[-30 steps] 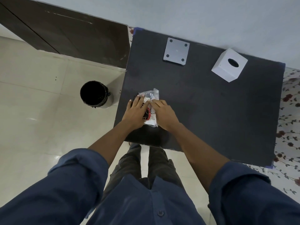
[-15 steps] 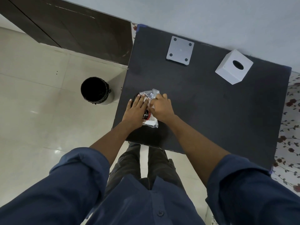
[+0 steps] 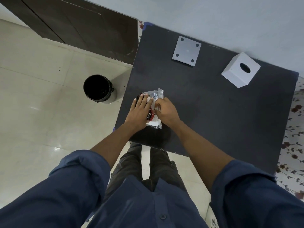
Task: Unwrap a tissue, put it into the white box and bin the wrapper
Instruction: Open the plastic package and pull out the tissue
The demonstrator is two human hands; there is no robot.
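Note:
A wrapped tissue pack [image 3: 156, 96] in clear plastic with red and black print lies on the black table [image 3: 213, 109] near its left front edge. My left hand [image 3: 139, 111] lies flat on the pack's left side, fingers spread, pressing it down. My right hand [image 3: 166, 111] has its fingers curled and pinches the wrapper at the pack's middle. The white box [image 3: 241, 72] with a round hole on top stands at the table's far right. A black bin [image 3: 98, 88] stands on the floor to the left of the table.
A grey square plate [image 3: 186, 51] with four dark holes lies at the table's back centre. A dark wooden panel [image 3: 79, 25] runs along the wall at the back left. Flowered cloth [image 3: 294, 145] shows past the table's right edge. Cream floor tiles surround the bin.
My right hand's fingers have curled from flat into a pinch on the wrapper. My left hand stays pressed on the pack. The camera has tilted slightly.

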